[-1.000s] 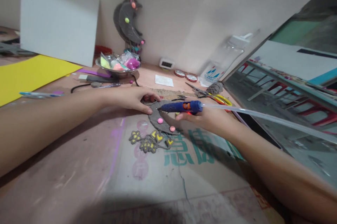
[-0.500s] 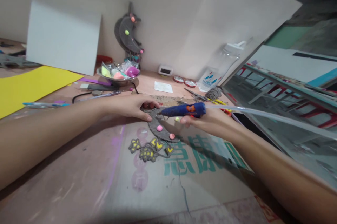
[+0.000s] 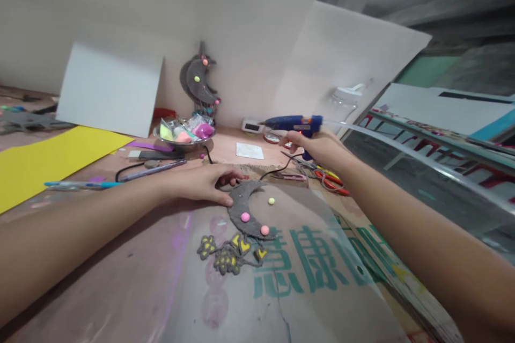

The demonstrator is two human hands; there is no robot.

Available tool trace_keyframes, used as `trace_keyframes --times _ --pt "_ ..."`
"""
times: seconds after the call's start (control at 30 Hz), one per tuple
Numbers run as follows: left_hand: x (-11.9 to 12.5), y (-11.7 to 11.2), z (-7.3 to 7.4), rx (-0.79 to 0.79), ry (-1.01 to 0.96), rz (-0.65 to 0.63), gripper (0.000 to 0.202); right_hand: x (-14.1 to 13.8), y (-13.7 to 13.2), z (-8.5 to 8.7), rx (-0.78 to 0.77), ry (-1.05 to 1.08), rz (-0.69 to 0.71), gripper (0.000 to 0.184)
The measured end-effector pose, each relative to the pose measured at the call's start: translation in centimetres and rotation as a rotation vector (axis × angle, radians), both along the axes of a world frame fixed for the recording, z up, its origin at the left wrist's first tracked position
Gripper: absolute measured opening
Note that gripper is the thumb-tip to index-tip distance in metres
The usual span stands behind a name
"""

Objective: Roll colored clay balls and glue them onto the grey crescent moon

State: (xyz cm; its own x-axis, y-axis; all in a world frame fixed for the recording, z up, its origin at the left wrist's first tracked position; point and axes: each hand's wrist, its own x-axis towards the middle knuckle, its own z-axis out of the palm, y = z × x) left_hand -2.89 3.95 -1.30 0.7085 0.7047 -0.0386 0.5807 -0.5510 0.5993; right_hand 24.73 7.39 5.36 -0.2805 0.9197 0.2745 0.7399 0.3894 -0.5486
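My left hand (image 3: pixel 213 182) grips the upper left edge of a grey crescent moon (image 3: pixel 241 206), thumb along its side and fingers at its top. Two pink balls sit on the moon's lower part. My right hand (image 3: pixel 309 141) is closed around a blue glue gun (image 3: pixel 292 123), raised above the table with its nozzle to the left and a long clear glue stick (image 3: pixel 386 141) out of its back. A yellow ball (image 3: pixel 271 201) lies beside the moon's inner curve. Below the moon lie grey and yellow flower and heart pieces (image 3: pixel 227 258).
Behind stand a bowl of clay packets (image 3: pixel 183 144), a small clock (image 3: pixel 252 126) and another crescent moon decoration (image 3: pixel 197 80) against the wall. Orange-handled scissors (image 3: pixel 332 183) lie at right near a bottle (image 3: pixel 346 97). Pens (image 3: pixel 155 170) and a yellow sheet (image 3: pixel 60 155) are at left.
My right hand has lifted the glue gun up and away from the moon. My left hand keeps its hold on the moon. The view has tilted upward slightly.
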Motion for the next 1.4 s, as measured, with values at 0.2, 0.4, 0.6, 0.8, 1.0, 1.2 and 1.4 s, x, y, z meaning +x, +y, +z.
trace_keyframes --times 0.2,0.4,0.6,0.8,1.0,1.2,1.4 --pt "0.2 -0.2 0.1 0.008 -0.003 0.011 0.059 -0.1 6.6 -4.6 -0.080 -0.095 -0.144 0.035" --pt "0.3 -0.1 0.2 0.007 -0.004 -0.001 0.060 -0.2 7.4 -7.0 -0.163 -0.148 -0.123 0.043" --pt "0.2 -0.1 0.0 0.013 0.001 -0.002 0.061 1.6 5.2 -5.5 -0.071 -0.219 -0.077 0.046" --pt "0.3 -0.2 0.1 0.053 0.041 0.007 0.060 2.3 -1.1 -4.9 0.116 -0.370 0.055 0.033" --pt "0.3 0.0 -0.1 0.056 0.049 -0.009 0.060 0.8 -5.5 -4.2 -0.228 -0.230 0.447 0.025" --pt "0.1 0.0 -0.1 0.045 0.046 -0.020 0.061 0.1 -5.2 -5.2 -0.231 -0.263 0.400 0.014" --pt "0.1 0.0 -0.2 0.049 0.037 -0.026 0.060 -0.7 -5.3 -4.2 -0.166 -0.191 0.386 0.019"
